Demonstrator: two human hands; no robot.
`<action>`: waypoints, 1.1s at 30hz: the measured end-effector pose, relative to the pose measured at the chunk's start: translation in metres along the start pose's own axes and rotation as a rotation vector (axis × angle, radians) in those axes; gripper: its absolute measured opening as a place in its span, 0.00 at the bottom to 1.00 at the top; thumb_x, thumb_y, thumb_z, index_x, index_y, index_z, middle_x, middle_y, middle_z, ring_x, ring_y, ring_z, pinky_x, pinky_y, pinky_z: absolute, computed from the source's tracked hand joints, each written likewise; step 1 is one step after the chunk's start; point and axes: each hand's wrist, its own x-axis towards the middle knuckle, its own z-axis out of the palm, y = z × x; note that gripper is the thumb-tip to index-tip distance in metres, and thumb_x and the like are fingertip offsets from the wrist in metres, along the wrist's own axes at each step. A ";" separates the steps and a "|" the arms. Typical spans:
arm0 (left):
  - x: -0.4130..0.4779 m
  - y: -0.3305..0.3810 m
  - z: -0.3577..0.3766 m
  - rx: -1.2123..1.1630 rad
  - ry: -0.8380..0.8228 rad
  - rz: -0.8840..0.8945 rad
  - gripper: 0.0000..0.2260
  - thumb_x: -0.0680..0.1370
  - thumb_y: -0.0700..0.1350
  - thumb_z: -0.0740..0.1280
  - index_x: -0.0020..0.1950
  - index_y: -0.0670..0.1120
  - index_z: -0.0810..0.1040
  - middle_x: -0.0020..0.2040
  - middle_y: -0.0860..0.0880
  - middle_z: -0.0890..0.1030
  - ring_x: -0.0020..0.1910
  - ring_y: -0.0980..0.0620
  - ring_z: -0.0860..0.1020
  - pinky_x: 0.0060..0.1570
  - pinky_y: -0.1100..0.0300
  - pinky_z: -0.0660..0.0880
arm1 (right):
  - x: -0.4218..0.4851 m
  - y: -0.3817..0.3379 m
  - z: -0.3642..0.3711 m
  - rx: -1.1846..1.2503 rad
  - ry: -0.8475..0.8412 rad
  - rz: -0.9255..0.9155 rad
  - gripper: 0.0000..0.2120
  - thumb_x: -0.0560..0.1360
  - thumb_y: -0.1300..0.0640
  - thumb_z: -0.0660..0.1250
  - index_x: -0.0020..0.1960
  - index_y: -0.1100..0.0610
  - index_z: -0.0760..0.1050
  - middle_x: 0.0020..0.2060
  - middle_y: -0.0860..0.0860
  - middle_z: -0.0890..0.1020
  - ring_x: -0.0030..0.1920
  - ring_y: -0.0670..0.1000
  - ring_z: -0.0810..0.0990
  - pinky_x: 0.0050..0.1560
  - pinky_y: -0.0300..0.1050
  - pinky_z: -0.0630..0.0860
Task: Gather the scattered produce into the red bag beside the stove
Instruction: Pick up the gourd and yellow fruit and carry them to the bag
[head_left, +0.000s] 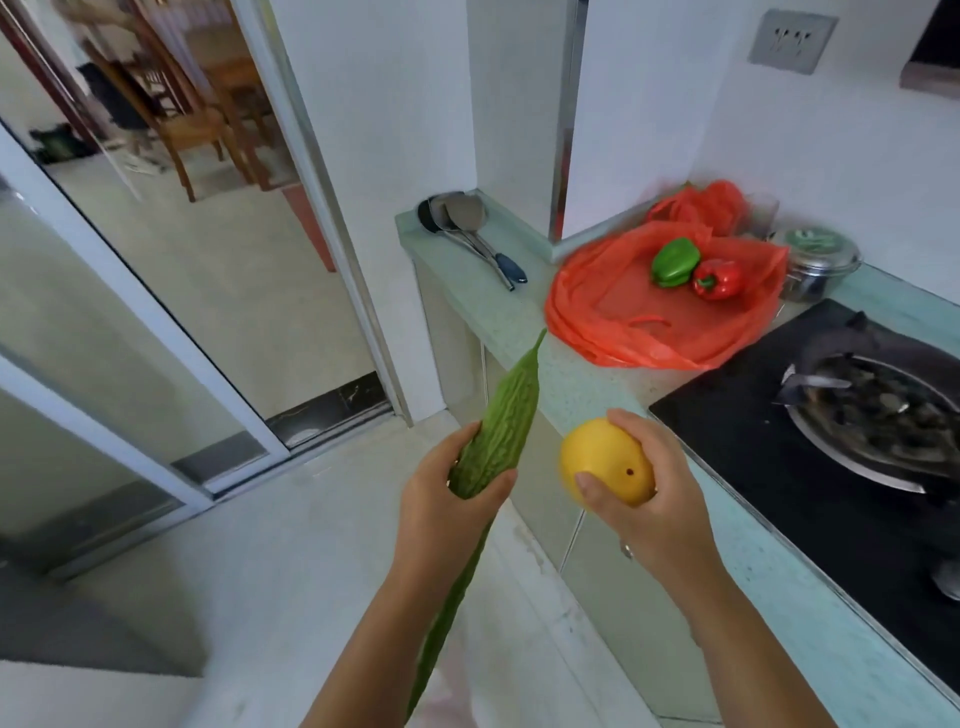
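In the lower middle of the frame the left hand (447, 509) curls round a long bumpy green gourd (506, 431) that points up, and just beside it the right hand (654, 499) holds a round yellow fruit (605, 460). Up and to the right the red bag (623, 306) lies spread out on the counter (571, 384) next to the black stove (769, 447), with a green pepper (674, 261) and a red pepper (719, 279) touching on it.

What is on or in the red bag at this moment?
A green pepper and a red pepper lie touching on the red bag, on its spread plastic. Anything under its folds, or in the bunched part behind, is covered.
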 end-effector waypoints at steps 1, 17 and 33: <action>0.013 -0.002 0.000 -0.003 -0.009 0.001 0.20 0.70 0.46 0.74 0.58 0.60 0.73 0.47 0.62 0.79 0.44 0.72 0.74 0.41 0.75 0.73 | 0.009 0.002 0.005 -0.011 0.003 0.007 0.30 0.60 0.38 0.66 0.61 0.41 0.66 0.57 0.33 0.67 0.56 0.33 0.68 0.47 0.27 0.68; 0.263 -0.009 -0.033 -0.073 -0.260 0.116 0.24 0.70 0.48 0.73 0.65 0.54 0.73 0.54 0.58 0.78 0.49 0.70 0.74 0.47 0.73 0.73 | 0.206 -0.010 0.092 -0.114 0.232 0.099 0.27 0.64 0.53 0.73 0.60 0.44 0.69 0.55 0.35 0.69 0.55 0.31 0.67 0.50 0.20 0.61; 0.384 0.015 0.053 -0.024 -0.514 0.256 0.19 0.72 0.46 0.72 0.61 0.55 0.74 0.49 0.62 0.78 0.47 0.69 0.75 0.44 0.77 0.71 | 0.292 0.053 0.071 -0.160 0.406 0.203 0.28 0.65 0.61 0.75 0.59 0.44 0.69 0.56 0.37 0.70 0.53 0.38 0.69 0.50 0.21 0.62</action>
